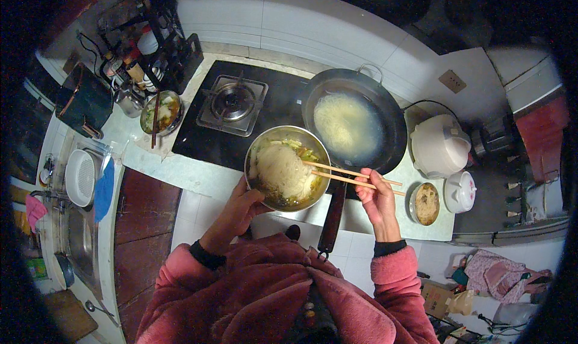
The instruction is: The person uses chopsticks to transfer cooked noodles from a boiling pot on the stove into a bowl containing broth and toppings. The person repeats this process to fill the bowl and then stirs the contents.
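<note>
My left hand [246, 201] grips the lower left rim of a metal bowl [326, 181], which holds a mound of thin noodles [280, 165] in broth with greens. A pair of wooden chopsticks [356, 178] is in my right hand [375, 192], their tips at the noodles' right side. Behind the bowl, a dark wok [390, 132] stands on the right part of the gas stove, with more noodles [336, 123] in cloudy water. Its long handle [333, 222] points towards me, between my two hands.
The left burner [232, 101] bears no pot. Left of the stove stands a bowl of food [161, 113] with dark chopsticks [156, 123] across it. Right of the wok are a rice cooker [438, 145], a filled bowl [424, 204] and a lidded white pot [459, 192]. A sink [81, 240] lies far left.
</note>
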Action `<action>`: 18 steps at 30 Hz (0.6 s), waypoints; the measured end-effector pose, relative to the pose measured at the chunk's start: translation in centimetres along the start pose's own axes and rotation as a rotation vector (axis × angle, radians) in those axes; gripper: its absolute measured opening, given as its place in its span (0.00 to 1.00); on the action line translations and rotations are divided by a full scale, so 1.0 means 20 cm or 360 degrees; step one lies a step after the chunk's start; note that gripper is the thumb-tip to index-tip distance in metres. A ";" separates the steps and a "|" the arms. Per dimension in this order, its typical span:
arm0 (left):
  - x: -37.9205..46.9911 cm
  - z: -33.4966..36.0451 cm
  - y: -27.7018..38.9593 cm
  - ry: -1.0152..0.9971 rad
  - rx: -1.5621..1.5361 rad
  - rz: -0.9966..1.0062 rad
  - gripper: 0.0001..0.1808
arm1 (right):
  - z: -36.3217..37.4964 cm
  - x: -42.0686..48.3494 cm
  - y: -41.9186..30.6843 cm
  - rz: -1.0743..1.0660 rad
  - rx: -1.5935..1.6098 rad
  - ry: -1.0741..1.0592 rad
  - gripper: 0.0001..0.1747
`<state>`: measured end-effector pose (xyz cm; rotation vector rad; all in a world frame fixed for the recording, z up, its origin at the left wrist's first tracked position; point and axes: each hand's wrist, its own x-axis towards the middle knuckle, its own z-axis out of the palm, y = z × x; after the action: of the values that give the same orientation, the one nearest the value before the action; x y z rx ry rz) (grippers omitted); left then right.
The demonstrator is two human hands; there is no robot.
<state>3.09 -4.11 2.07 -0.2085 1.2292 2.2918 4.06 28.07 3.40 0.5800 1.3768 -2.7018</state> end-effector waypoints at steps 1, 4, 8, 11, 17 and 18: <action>0.00 0.00 0.00 0.0006 -0.0005 -0.0013 0.36 | -0.01 0.00 0.00 -0.0008 0.0008 -0.0019 0.16; 0.01 0.00 0.00 0.0013 -0.0017 -0.0047 0.35 | -0.03 -0.02 -0.02 -0.0044 -0.0002 -0.0091 0.17; 0.01 -0.01 0.00 -0.0001 -0.0043 -0.0072 0.34 | 0.01 -0.06 -0.10 -0.0151 -0.0199 -0.0209 0.18; 0.01 0.01 0.00 -0.0019 -0.0064 -0.0085 0.34 | 0.08 -0.14 -0.20 -0.0259 -0.0489 -0.0317 0.17; 0.01 -0.02 0.01 -0.0026 -0.0077 -0.0114 0.35 | 0.18 -0.28 -0.45 -0.0358 -0.1135 -0.0591 0.16; 0.01 -0.02 0.02 -0.0035 -0.0065 -0.0130 0.35 | 0.16 -0.30 -0.50 -0.0404 -0.1221 -0.0655 0.16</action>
<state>2.66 -4.41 2.05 -0.2435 1.1427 2.2445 6.52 30.78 15.02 -0.2091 2.2272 -1.9850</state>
